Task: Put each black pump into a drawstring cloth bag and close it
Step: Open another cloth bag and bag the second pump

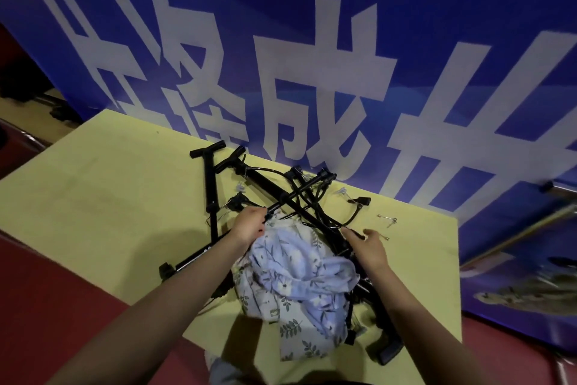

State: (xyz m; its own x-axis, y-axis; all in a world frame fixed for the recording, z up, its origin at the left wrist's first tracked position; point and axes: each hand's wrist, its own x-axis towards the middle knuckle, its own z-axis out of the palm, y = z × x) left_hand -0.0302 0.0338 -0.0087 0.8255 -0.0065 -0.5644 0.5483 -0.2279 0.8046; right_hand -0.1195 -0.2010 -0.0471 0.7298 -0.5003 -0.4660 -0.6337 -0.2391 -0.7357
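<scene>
Cloth bags (296, 272) cover the pumps (274, 197) below the fingers (263, 216); left fingertips hidden in cloth; banner (312, 41) cut by frame edges; small metal pieces (388, 219) indistinct.

- The pale yellow-green rectangular surface (103, 184) carries a tangled heap of black T-handled pumps (265, 194) beyond both hands.
- The left hand (249, 225) lies at the heap's near edge; the right hand (370, 248) sits to its right.
- The leaf-printed drawstring cloth bags (296, 278) lie between and nearer than both hands, over some pumps.
- Small metal pins (388, 220) lie beyond the right hand.
- A blue banner with large white characters (312, 56) stands behind everything.
</scene>
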